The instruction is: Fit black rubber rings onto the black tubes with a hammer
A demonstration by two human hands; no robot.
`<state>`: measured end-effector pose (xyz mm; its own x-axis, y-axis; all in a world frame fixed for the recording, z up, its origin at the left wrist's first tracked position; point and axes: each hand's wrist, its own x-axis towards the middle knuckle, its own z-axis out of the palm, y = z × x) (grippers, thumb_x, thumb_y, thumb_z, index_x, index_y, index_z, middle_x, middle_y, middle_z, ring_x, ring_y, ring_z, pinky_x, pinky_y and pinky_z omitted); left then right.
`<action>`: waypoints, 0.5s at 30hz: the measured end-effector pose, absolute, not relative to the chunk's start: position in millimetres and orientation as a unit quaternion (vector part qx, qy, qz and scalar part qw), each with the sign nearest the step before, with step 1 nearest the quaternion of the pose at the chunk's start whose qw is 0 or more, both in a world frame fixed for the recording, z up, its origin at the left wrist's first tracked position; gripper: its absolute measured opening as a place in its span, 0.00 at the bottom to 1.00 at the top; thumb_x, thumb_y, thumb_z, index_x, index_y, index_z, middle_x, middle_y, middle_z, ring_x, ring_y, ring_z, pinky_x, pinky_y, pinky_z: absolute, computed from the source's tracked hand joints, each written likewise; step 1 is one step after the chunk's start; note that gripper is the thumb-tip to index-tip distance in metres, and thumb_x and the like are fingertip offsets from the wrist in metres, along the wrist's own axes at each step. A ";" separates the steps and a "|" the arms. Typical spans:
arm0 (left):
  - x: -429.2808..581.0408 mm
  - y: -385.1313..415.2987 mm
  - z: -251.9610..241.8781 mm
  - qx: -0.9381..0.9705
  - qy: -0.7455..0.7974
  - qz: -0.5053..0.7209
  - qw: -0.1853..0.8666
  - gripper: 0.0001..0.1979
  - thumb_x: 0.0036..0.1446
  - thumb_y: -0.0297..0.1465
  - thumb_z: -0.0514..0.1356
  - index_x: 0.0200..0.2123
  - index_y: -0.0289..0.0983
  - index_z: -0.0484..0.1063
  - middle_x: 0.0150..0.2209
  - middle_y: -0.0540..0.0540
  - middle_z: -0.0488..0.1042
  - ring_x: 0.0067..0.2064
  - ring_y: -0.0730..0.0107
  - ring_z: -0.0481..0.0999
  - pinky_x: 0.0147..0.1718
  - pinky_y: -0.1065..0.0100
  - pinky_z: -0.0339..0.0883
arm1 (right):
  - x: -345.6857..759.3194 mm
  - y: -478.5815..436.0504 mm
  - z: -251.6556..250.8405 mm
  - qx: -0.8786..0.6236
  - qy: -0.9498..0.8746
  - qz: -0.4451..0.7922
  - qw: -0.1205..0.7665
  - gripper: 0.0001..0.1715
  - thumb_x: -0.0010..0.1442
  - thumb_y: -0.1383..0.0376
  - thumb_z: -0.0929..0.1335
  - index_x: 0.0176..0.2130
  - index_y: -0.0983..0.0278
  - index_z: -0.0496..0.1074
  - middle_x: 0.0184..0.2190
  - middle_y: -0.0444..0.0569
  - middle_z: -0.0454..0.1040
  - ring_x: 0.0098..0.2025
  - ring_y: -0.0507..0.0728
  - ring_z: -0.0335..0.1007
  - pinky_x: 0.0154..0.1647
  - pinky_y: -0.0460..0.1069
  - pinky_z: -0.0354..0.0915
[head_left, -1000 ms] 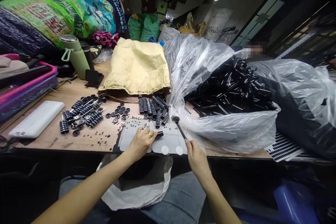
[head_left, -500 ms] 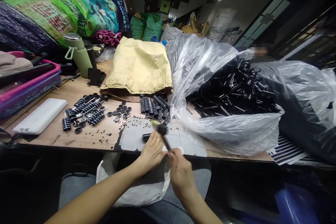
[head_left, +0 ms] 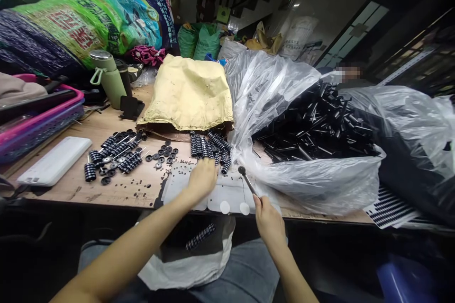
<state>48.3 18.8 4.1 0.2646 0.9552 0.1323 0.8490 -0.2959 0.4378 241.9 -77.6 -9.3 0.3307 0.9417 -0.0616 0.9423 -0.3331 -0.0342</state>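
My right hand [head_left: 269,220] is closed around the handle of a small hammer [head_left: 251,184], whose round black head is raised over the right part of the pale mat [head_left: 227,191]. At the near edge of a pile of black-and-silver ridged rollers [head_left: 201,144] is my left hand [head_left: 204,177]; its fingers are turned away and hidden, so I cannot tell whether they grip one. Below the table edge, one ridged roller [head_left: 201,236] shows at the mouth of a white sack [head_left: 185,272] on my lap.
A yellow paper sack [head_left: 192,92] stands behind the rollers. To the right, a clear plastic bag [head_left: 320,180] spills black tubes [head_left: 316,128]. Loose black discs [head_left: 163,154], a white power bank [head_left: 55,161], a green flask [head_left: 112,80] and a pink-rimmed basket [head_left: 42,113] occupy the left.
My left hand has left a black cylinder on the mat's near edge and moved up to the pile. My right hand has drawn the hammer rightward. A roller now shows at the lap sack.
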 end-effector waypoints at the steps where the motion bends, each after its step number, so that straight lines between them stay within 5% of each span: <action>1: 51.6 40.5 5.5 0.756 0.610 0.201 0.129 0.19 0.60 0.32 0.41 0.48 0.30 0.63 0.42 0.36 0.68 0.43 0.61 0.67 0.39 0.64 0.62 | 247.0 -76.6 -15.5 0.816 0.578 -0.016 0.001 0.20 0.63 0.54 0.52 0.32 0.63 0.61 0.28 0.48 0.71 0.28 0.55 0.67 0.24 0.46 0.48; 3: 60.2 84.2 4.5 0.725 0.651 0.184 0.127 0.19 0.58 0.27 0.44 0.51 0.27 0.60 0.45 0.31 0.66 0.47 0.57 0.65 0.41 0.62 0.61 | 253.7 -73.4 -23.3 0.800 0.599 0.023 -0.020 0.20 0.63 0.55 0.53 0.31 0.64 0.63 0.30 0.49 0.69 0.32 0.56 0.66 0.27 0.47 0.51; 9: 81.6 131.1 -16.1 0.708 0.673 0.141 0.158 0.11 0.50 0.20 0.51 0.36 0.21 0.69 0.36 0.24 0.70 0.45 0.47 0.68 0.38 0.54 0.63 | 273.5 -19.6 3.5 0.748 0.642 0.055 -0.162 0.14 0.62 0.62 0.56 0.38 0.66 0.65 0.37 0.55 0.68 0.42 0.59 0.59 0.41 0.50 0.54; 15: 65.4 98.3 -21.7 0.743 0.621 0.198 0.153 0.18 0.56 0.25 0.47 0.50 0.25 0.61 0.41 0.30 0.70 0.45 0.56 0.69 0.42 0.58 0.61 | 300.3 73.6 20.9 0.773 0.586 -0.099 -0.222 0.05 0.52 0.72 0.63 0.29 0.68 0.69 0.34 0.57 0.71 0.44 0.59 0.59 0.43 0.51 0.52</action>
